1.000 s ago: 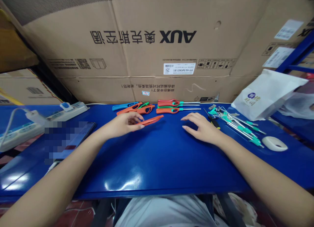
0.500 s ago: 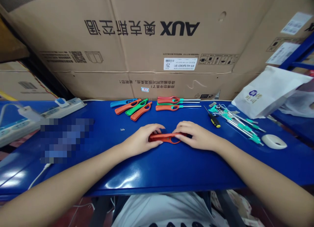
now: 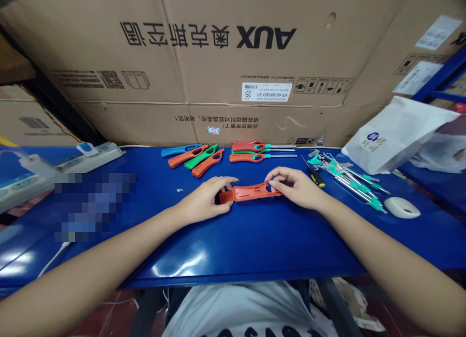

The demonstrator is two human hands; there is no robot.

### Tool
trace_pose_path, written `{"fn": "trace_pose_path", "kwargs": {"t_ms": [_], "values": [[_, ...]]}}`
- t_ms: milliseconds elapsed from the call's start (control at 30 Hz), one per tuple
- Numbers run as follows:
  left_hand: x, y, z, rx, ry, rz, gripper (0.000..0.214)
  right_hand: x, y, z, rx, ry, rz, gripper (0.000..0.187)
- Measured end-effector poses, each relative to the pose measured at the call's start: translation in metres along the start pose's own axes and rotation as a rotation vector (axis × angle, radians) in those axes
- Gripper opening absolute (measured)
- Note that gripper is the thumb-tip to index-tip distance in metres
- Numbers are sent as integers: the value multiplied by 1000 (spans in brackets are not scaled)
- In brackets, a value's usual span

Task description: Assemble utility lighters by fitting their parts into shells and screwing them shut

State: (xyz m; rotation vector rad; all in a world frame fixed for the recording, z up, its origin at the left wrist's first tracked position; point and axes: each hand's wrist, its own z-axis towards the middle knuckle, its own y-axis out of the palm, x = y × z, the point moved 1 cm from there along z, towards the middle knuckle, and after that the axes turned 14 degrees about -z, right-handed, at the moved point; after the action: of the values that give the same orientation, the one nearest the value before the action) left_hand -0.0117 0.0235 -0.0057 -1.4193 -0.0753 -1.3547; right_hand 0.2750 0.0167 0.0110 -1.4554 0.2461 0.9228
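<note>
1. Casing of orange plastic is between my two hands, over the blue table; a darker piece shows past its left end. I can't tell whether the two are joined.
2. My left hand curls round that darker piece, thumb below and fingers above.
3. My right hand pinches the casing's other end, by the loop. The hands themselves are apart.
4. Just beyond, four handles in blue, orange and green lie side by side; right of them are lighters with metal rods.
5. Near my left hand lie tiny metal bits.
6. Off to my right are a yellow-and-black screwdriver, a pile of green-ended rods and a white oval thing.
</note>
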Motion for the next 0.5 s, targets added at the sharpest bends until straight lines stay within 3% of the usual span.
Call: {"fn": "trace_pose_path", "kwargs": {"t_ms": [167,333,500], "values": [[-6,2,1,6,25,-3,48,-11,6,-6,-198,-135,-71,15],[-2,2,1,-1,50,24,44,-12,18,-9,-176,-358,-324,5],[-3,1,2,-32,68,29,41,-8,14,-10,-132,-366,-422,4]]}}
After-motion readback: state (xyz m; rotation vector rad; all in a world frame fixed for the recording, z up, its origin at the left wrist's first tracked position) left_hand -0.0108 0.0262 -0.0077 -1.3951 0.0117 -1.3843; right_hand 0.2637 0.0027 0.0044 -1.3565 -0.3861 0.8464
